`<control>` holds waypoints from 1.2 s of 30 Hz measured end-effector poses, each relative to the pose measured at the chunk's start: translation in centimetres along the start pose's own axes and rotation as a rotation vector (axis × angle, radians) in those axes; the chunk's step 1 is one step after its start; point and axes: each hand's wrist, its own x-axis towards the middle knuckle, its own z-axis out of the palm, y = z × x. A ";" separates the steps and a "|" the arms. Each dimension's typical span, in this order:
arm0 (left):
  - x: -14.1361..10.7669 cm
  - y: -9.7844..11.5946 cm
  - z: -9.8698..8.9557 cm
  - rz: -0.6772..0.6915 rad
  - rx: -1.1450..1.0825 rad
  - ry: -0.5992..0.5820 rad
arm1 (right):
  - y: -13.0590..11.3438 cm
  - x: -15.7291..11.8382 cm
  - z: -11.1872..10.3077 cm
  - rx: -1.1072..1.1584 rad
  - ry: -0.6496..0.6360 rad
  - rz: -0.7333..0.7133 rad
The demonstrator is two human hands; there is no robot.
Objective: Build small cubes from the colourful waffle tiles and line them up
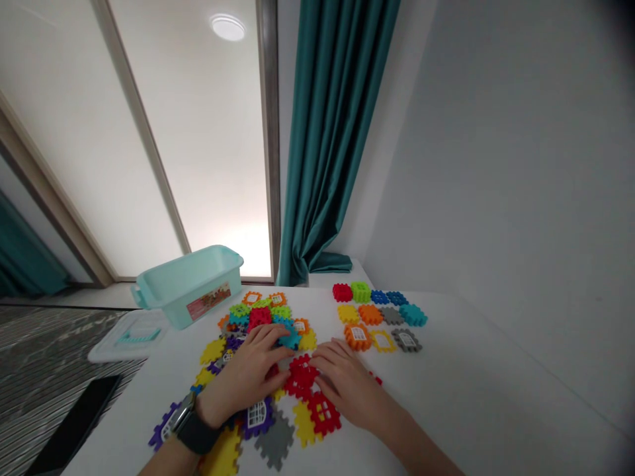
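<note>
Plastic tile (272, 371) half hidden, probably red

Right hand (350, 387) free rightward; plastic tiles (370, 315) block ahead; mint bin (188, 284) beyond.

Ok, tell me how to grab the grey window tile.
Pinch the grey window tile by its notched rim from above, on the right side: it lies flat on the white table, so only the rim gives purchase, with a yellow tile on its left.

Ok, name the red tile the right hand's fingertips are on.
The red tile under the right hand's fingertips, next to the left hand; the red tile with window cut-outs lies nearer the person.
</note>
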 end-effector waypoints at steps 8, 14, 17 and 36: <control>-0.1 0.8 1.6 0.011 -0.024 -0.062 | -0.2 -0.2 0.6 -0.024 0.022 0.015; 0.0 0.8 2.1 -0.044 -0.006 0.008 | 0.1 -0.2 0.7 -0.012 0.010 0.020; 0.1 0.8 2.4 -0.085 0.024 0.029 | 0.0 -0.2 0.7 -0.003 0.007 0.025; 0.1 0.2 2.9 -0.070 0.062 0.157 | -0.1 0.0 0.5 0.062 0.203 0.040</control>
